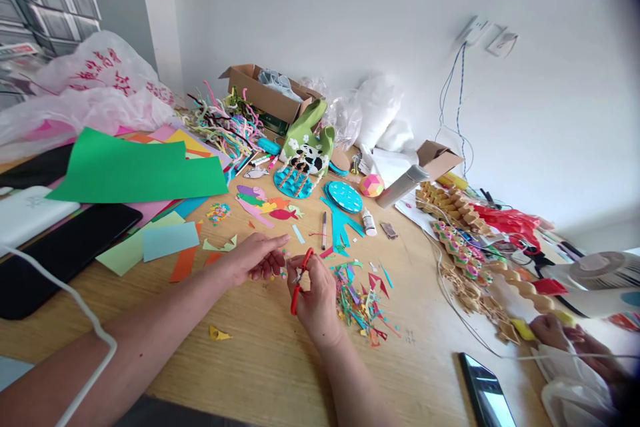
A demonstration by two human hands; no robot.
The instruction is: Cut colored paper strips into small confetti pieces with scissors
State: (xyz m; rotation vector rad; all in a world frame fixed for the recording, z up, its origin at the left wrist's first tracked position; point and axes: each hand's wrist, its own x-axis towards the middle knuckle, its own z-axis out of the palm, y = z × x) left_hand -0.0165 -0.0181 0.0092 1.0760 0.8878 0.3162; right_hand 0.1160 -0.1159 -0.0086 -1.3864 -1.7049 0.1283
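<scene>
Red-handled scissors (295,301) are in my right hand (318,297), whose fingers wrap round the handles; the blades point toward my other hand. My left hand (259,257) is just left of the blades, its fingers curled together over something too small to make out. Small coloured paper dots (283,273) show between the two hands. Right of my right hand lies a heap of coloured paper scraps (357,297). Paper fish (283,214) in several colours lie beyond my hands, near a pile of tiny paper bits (219,213).
Green paper (140,170) and a black tablet-like object (70,257) lie left. Blue discs (345,197), a white glue bottle (369,221) and a grey cylinder (403,185) stand beyond. A phone (486,390) and another person's hands (565,333) are at right.
</scene>
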